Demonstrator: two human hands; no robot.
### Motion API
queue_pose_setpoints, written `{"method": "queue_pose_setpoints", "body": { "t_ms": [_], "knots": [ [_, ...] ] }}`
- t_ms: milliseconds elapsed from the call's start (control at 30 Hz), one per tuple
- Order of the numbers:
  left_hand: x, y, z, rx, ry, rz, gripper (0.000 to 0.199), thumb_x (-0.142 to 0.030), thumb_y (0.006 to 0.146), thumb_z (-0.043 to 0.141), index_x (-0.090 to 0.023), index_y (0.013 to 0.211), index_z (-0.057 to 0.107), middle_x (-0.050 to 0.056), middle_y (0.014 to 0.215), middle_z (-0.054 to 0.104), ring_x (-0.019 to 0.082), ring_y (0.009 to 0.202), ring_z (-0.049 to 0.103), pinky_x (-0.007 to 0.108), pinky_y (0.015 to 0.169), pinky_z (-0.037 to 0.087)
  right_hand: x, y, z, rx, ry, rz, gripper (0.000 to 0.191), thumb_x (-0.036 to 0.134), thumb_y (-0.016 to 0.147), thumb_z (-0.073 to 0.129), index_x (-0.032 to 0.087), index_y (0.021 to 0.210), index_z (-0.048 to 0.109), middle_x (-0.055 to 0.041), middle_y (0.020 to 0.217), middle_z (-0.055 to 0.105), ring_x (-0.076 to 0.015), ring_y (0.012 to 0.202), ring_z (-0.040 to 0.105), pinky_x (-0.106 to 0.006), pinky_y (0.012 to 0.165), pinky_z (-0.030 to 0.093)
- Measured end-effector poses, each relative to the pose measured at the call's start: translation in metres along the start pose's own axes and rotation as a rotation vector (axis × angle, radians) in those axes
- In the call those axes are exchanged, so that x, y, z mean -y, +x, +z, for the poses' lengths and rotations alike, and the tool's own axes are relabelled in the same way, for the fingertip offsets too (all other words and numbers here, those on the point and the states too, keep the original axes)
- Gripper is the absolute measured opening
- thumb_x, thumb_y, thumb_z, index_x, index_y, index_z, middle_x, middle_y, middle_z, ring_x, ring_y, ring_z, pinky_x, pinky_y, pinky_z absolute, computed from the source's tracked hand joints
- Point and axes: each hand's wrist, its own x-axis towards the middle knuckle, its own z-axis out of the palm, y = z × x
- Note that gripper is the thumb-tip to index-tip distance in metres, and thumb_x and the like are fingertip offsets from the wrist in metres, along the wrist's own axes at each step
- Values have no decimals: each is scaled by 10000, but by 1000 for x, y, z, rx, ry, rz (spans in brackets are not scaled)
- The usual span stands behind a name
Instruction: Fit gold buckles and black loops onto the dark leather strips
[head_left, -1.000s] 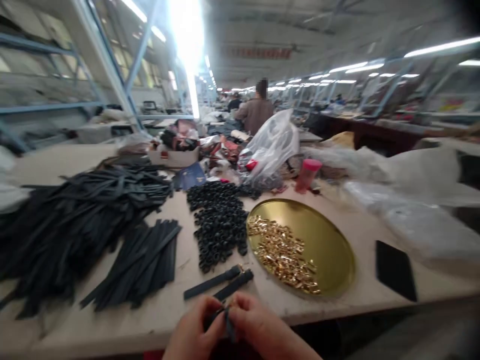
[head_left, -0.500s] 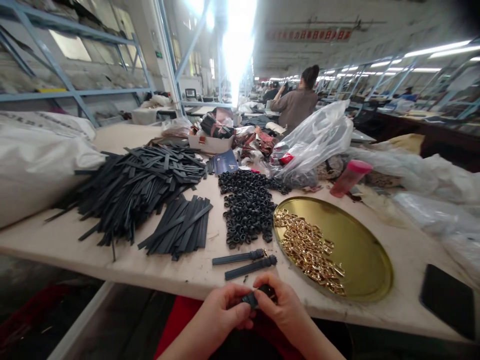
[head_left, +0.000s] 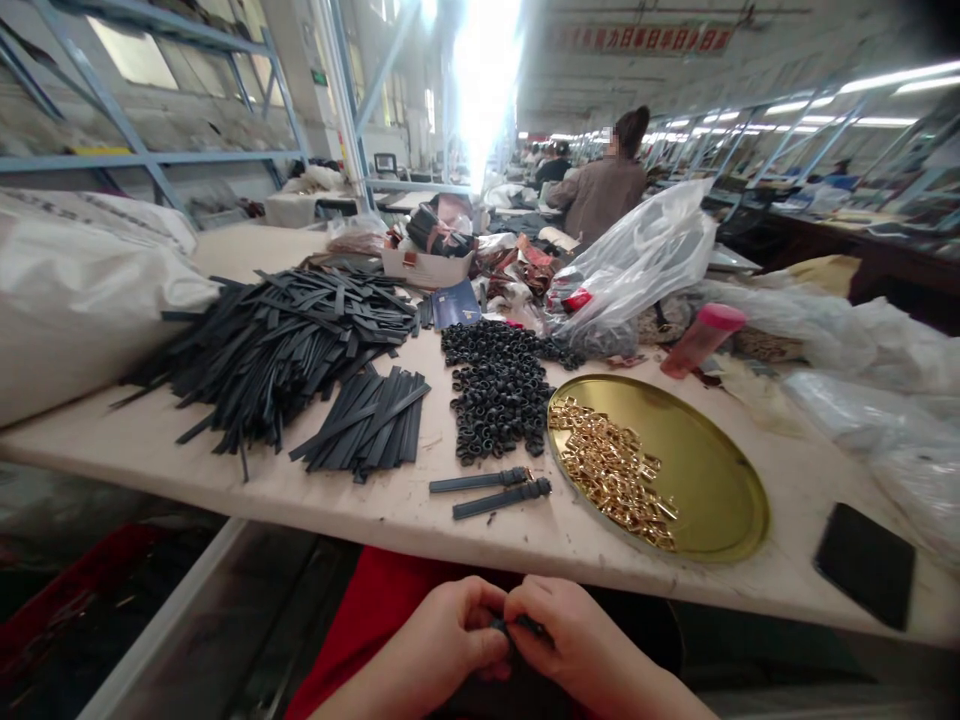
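Observation:
My left hand (head_left: pixel 469 630) and my right hand (head_left: pixel 562 630) meet below the table's front edge, over my lap. Both have their fingers closed on a small dark strap (head_left: pixel 529 624), most of it hidden by the fingers. Just beyond, on the table, two dark straps with gold buckles (head_left: pixel 499 498) lie side by side. Behind these is a heap of small black loops (head_left: pixel 499 395). Gold buckles (head_left: pixel 611 470) cover the left part of a round gold tray (head_left: pixel 709 450). A small stack of dark strips (head_left: pixel 371 420) lies to the left.
A large pile of dark strips (head_left: pixel 292 340) sits at the left beside a white sack (head_left: pixel 82 310). A black phone-like slab (head_left: pixel 866 563) lies at right. Farther back are a pink-lidded container (head_left: pixel 701 343), a clear plastic bag (head_left: pixel 645 265) and a person (head_left: pixel 607 195) facing away.
Both hands have drawn down and nearer to me, off the table's edge, still closed on the strap, which is more hidden. The view has tilted slightly. The person behind has lowered an arm.

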Motion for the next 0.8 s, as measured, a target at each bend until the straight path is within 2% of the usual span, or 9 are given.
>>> {"method": "queue_pose_setpoints", "body": {
  "t_ms": [67,133,233,300,433,533,667,733,800],
  "knots": [
    [5,0,2,-35,50,8,302,-92,587,497,-121,871,598,-5,657,637,132,599,578,220,563,416,-4,-2,5,1,-15,11,154,153,765,474,216,739,612,-6,681,615,-144,640,543,-234,577,385],
    [6,-1,2,-54,76,42,356,-78,588,478,-128,920,597,12,734,659,146,663,594,227,602,432,-8,-4,9,-38,85,92,132,151,753,485,212,773,601,-7,730,633,-146,675,562,-241,616,406],
    [1,-3,0,-19,66,90,444,-70,614,452,-152,1035,570,28,880,667,148,757,607,227,669,444,-13,-3,15,-105,276,233,91,167,743,504,202,796,570,0,752,636,-147,697,576,-243,637,430],
    [-3,-3,-1,-15,38,86,438,-83,635,453,-147,1055,561,36,897,663,147,763,608,227,674,445,-13,-1,19,-140,309,268,65,185,754,501,196,786,557,1,730,624,-148,677,570,-247,625,434],
    [0,9,-2,-89,-62,72,370,-117,650,472,-118,1010,554,25,763,645,135,687,591,220,617,434,-13,4,28,-265,230,274,90,203,788,460,188,760,544,-18,729,618,-158,681,567,-272,646,429],
    [4,18,-7,-103,-48,18,359,-139,640,499,-109,997,530,-9,638,604,122,595,570,210,557,412,-16,6,31,-248,267,303,75,195,780,472,193,738,534,-4,698,606,-147,653,559,-252,615,428],
    [-3,17,-18,12,161,-135,163,-228,679,475,-133,784,556,-9,591,594,105,483,539,193,468,380,-22,8,30,-214,279,306,87,239,801,472,198,758,535,1,707,596,-145,667,555,-247,621,427],
    [-9,15,-21,69,234,-179,154,-266,708,433,-151,679,531,-16,553,575,91,423,496,180,420,346,-24,9,28,-206,269,299,107,251,817,455,198,768,534,-3,717,595,-145,678,554,-248,632,427],
    [-14,15,-21,69,276,-170,177,-288,725,410,-163,670,522,-26,532,563,85,396,465,172,396,318,-27,10,26,-188,256,278,114,243,824,449,197,761,533,-5,716,593,-143,674,548,-247,631,424]
  ]
}}
